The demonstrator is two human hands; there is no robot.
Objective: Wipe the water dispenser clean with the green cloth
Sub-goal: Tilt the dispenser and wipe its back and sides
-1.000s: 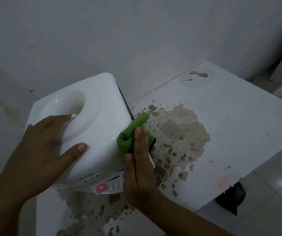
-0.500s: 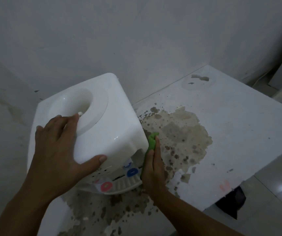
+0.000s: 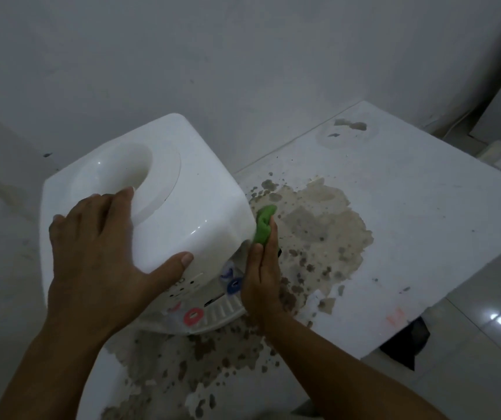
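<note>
The white water dispenser stands on the stained white desk, close to the wall at the back corner. The person's left hand lies spread flat over its top, fingertips at the rim of the round bottle well and thumb splayed along the front edge, steadying it. The right hand has its straight fingers pressed together, flat against the dispenser's right side panel, with the bunched green cloth trapped between fingers and panel; that grip is a press, not a pinch.

To wipe this side well, I would keep the cloth flat under the fingers rather than wadded, and keep the left hand bearing down so the light body does not skid or tip. Long strokes along the panel would cover more than dabs.

The dispenser's drip tray and its red and blue tap levers sit just beside the right wrist, easy to knock. To the right the desk offers open room over the brown peeling patch; the wall behind leaves little room, and the desk's front edge lies near.
</note>
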